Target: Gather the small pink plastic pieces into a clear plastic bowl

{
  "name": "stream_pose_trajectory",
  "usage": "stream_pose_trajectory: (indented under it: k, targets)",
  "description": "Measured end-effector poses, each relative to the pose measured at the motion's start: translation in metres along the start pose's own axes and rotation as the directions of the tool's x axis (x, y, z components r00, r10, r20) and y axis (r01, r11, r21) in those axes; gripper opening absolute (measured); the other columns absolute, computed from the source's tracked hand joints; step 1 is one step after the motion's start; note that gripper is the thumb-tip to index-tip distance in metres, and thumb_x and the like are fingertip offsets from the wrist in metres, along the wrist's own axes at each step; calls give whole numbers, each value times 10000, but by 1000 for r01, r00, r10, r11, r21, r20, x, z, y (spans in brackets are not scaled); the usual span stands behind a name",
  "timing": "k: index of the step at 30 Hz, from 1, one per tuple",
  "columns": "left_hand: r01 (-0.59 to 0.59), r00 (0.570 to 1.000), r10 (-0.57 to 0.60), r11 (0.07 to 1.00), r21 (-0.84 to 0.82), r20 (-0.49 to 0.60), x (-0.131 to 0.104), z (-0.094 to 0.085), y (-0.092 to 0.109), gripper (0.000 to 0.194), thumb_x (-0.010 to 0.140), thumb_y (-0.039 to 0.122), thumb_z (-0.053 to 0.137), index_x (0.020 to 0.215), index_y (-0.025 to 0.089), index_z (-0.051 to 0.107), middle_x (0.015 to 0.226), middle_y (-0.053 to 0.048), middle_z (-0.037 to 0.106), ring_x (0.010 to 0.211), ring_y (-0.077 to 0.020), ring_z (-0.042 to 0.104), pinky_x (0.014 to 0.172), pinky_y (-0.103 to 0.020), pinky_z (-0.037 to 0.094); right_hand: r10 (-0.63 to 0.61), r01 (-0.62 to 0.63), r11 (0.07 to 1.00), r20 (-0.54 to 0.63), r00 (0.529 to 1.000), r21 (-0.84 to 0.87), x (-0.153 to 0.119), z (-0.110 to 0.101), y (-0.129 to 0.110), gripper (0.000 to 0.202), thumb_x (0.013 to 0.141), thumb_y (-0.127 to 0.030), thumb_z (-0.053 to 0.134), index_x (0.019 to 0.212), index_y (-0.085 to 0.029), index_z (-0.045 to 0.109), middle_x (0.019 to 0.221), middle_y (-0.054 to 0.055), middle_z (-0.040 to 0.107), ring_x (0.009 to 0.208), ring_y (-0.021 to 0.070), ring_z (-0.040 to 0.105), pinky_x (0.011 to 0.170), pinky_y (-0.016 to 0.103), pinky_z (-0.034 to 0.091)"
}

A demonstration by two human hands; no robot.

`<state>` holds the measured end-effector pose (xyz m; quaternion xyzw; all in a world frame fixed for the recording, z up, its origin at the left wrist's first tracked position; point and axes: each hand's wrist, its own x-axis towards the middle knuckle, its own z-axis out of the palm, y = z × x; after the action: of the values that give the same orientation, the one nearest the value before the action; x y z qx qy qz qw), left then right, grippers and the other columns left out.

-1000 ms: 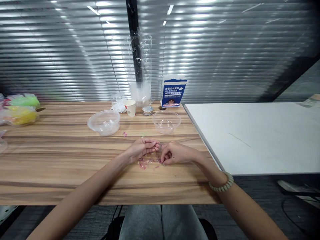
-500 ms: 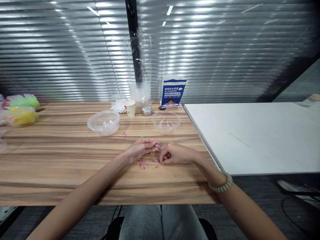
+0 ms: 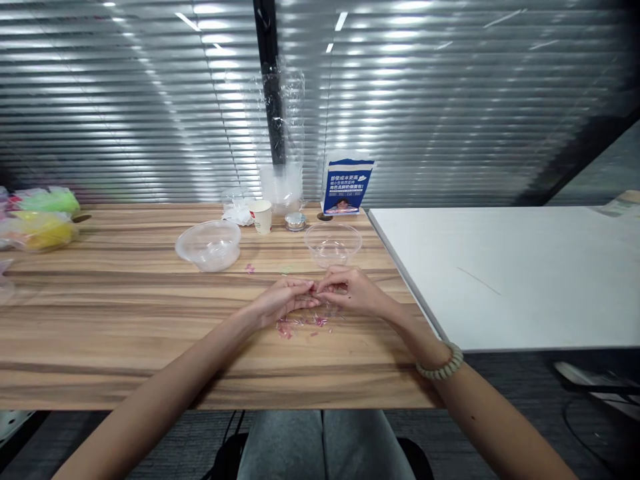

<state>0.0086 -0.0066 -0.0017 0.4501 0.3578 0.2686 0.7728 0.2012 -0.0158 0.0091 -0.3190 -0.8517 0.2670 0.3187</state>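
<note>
Over the wooden table my left hand is closed in a pinch, thumb against fingers. My right hand comes in from the right, its thumb and fingertips pinched together against the left fingertips. Whatever lies between them is too small and too clear to make out. Small pink pieces and shiny clear slivers lie scattered on the table just below both hands. A separate little pink cluster and some pale green bits rest beyond the left hand. A beaded bracelet circles my right wrist.
Beyond my hands stand a clear bowl and a clear tub. Behind are a paper cup, a small round tin and a blue printed bag. Colourful packets lie far left; a white table adjoins at right.
My right hand has lifted from the pink pieces on the table and moved up to meet my left fingertips. The left hand has stayed nearly in place.
</note>
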Motion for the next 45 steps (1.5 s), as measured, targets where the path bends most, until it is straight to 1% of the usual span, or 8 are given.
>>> stream_pose_trajectory:
  k: [6,11,17,19,23,31,42,45]
  targets:
    - [56,998,-56,998,16,-2,-2,1,0,228,788,318,638,893,121,688,882,-80,684,800,-133,615,782,-229,483,52,-50,998,54,997,-46,0,2,-3,164,847,-220,544,890,-185,698,844,41,654,759,138,563,714,258,421]
    - [20,1000,-19,1000,-18,20,-3,4,2,193,764,280,670,817,95,689,787,-74,680,715,-108,601,766,-220,484,57,-53,997,66,996,-63,-1,2,-3,177,857,-226,533,909,-200,700,838,38,644,751,136,554,711,254,412]
    - [40,999,-40,999,21,10,1,-4,-4,240,752,304,681,914,128,688,978,-92,678,860,-131,621,792,-209,486,72,-67,995,64,995,-75,-1,1,-4,200,871,-247,515,936,-208,701,832,42,640,748,138,547,712,253,408]
    - [30,999,-31,999,37,15,2,-6,-6,251,738,310,694,908,125,692,988,-92,676,880,-131,618,817,-207,479,82,-77,994,59,995,-80,-1,1,-4,202,872,-257,515,942,-216,700,829,41,638,742,138,545,704,253,407]
    - [15,999,-16,999,33,32,2,-5,-6,233,724,294,709,868,111,699,945,-83,677,856,-114,608,848,-201,457,69,-65,995,44,997,-78,-2,3,-2,205,874,-276,515,923,-208,702,808,42,631,720,134,539,690,250,405]
    - [27,999,-28,1000,15,28,0,-3,-2,177,692,262,739,770,109,694,784,-35,648,744,-80,574,764,-175,450,47,-46,997,20,999,-65,-1,4,0,215,873,-305,518,920,-203,701,773,33,621,687,120,530,647,233,389]
    - [13,1000,-14,1000,22,19,1,-4,-4,245,628,285,783,774,109,696,759,-22,624,736,-75,557,741,-169,433,33,-31,998,23,999,-62,-2,4,0,216,876,-313,516,925,-212,700,768,28,620,690,120,532,641,231,383]
    - [15,1000,-16,999,45,21,1,-4,-4,232,649,293,767,780,115,694,766,-21,620,737,-76,553,720,-165,431,31,-30,998,17,999,-60,-2,4,-1,212,873,-310,522,915,-208,702,755,25,622,682,117,533,634,229,383]
